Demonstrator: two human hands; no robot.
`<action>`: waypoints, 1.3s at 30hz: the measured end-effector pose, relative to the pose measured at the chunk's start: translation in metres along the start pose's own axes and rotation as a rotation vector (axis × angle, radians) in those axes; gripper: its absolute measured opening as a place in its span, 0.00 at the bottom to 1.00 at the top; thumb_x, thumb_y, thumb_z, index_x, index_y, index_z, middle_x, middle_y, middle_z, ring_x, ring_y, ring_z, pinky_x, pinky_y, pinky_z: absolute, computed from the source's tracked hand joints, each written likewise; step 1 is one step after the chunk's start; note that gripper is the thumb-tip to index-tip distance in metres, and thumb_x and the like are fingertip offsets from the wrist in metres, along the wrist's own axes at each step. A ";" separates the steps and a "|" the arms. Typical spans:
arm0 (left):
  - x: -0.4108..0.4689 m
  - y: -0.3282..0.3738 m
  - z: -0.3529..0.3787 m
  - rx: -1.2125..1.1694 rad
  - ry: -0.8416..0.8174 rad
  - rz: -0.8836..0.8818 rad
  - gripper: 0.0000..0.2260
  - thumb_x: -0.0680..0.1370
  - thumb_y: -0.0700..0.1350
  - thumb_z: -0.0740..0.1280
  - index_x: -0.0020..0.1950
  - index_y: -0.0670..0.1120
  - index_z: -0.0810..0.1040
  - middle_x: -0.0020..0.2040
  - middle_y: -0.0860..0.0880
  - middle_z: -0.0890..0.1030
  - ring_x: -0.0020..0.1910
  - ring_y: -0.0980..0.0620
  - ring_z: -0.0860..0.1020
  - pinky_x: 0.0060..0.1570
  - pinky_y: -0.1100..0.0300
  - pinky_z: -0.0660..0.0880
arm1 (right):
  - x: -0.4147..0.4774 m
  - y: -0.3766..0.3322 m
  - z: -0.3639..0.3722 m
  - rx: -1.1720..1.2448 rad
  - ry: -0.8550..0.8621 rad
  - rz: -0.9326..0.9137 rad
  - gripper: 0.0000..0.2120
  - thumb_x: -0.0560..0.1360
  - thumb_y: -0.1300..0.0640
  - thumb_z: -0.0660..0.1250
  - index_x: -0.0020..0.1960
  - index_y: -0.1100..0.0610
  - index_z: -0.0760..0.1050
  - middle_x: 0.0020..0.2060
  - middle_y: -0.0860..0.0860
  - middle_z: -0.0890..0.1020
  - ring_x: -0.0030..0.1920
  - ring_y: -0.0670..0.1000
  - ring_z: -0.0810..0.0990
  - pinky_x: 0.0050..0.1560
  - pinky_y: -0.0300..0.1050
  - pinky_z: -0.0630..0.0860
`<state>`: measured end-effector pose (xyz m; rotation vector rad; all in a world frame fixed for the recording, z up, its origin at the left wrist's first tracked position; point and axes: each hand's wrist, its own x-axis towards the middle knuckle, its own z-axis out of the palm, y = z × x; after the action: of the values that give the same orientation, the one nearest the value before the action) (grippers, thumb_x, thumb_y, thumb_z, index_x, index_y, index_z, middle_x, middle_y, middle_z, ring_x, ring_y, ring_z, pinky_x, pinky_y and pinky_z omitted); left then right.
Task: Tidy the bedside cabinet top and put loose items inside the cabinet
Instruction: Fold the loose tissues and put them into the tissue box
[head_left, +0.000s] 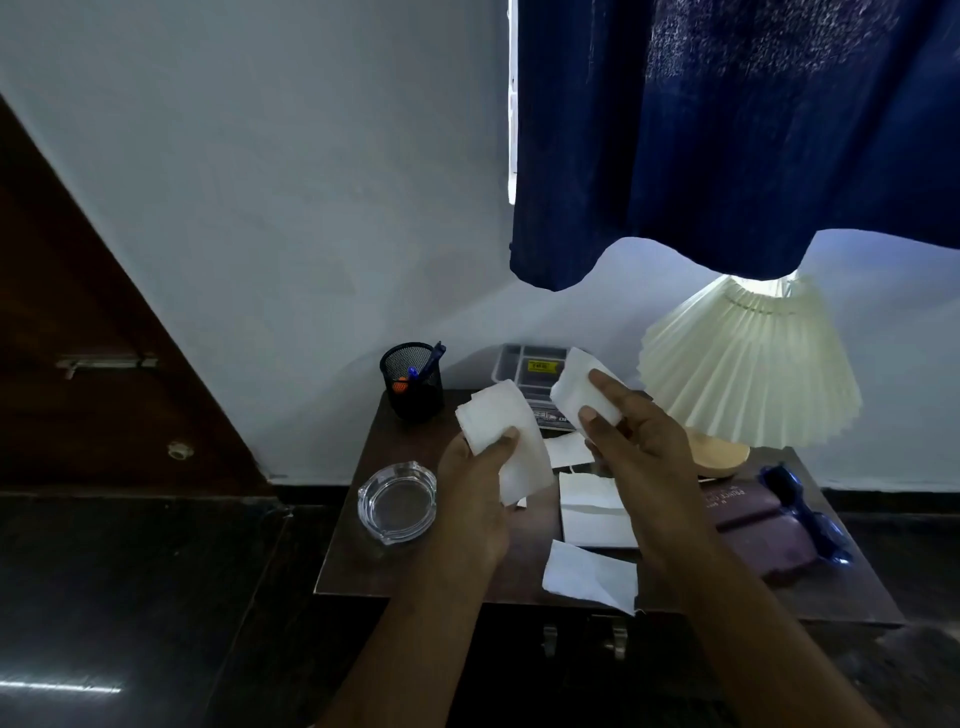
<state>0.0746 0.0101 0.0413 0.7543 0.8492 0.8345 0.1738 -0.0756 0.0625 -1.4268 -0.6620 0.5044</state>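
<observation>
Left hand (475, 486) pinches one paper scrap (501, 434), right hand (631, 434) another (582, 387), both above cabinet top (452, 566). Likely gathering scraps for stowing.

Lamp (748, 364): shade top behind curtain (727, 130); base partly behind right hand (639, 441).
Tray (524, 371): near part behind held paper (574, 387); yellow label unreadable.
Book (748, 506): cover lettering blurred.
Forearms: cut off at bottom edge.
Cabinet (519, 667): front too dark to tell.

Ashtray (397, 503) sits left on cabinet top (353, 561), pen holder (413, 382) behind it. Lamp (748, 364) stands rear right. Papers (592, 577) lie centre front.
</observation>
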 end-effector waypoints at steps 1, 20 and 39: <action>0.000 0.000 0.000 0.012 0.006 -0.011 0.07 0.76 0.39 0.67 0.50 0.49 0.77 0.47 0.50 0.80 0.46 0.50 0.77 0.38 0.58 0.74 | -0.001 -0.002 0.000 0.036 -0.013 -0.012 0.17 0.75 0.59 0.67 0.63 0.49 0.76 0.50 0.43 0.80 0.48 0.43 0.78 0.45 0.37 0.76; -0.011 0.006 0.011 -0.314 -0.033 -0.224 0.20 0.79 0.53 0.62 0.67 0.44 0.70 0.58 0.40 0.78 0.52 0.42 0.79 0.41 0.51 0.80 | -0.026 0.016 0.042 -0.383 -0.111 -0.066 0.21 0.75 0.58 0.66 0.68 0.53 0.71 0.58 0.52 0.80 0.52 0.50 0.80 0.57 0.45 0.76; -0.009 0.006 0.013 -0.243 -0.009 -0.187 0.23 0.77 0.62 0.58 0.64 0.47 0.72 0.51 0.44 0.80 0.44 0.45 0.79 0.41 0.54 0.76 | -0.021 0.017 0.026 -0.583 -0.298 0.128 0.19 0.80 0.43 0.48 0.48 0.55 0.71 0.43 0.53 0.80 0.43 0.53 0.77 0.50 0.53 0.75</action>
<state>0.0807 0.0025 0.0550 0.4579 0.7808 0.7499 0.1420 -0.0698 0.0435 -1.9706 -1.0162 0.6651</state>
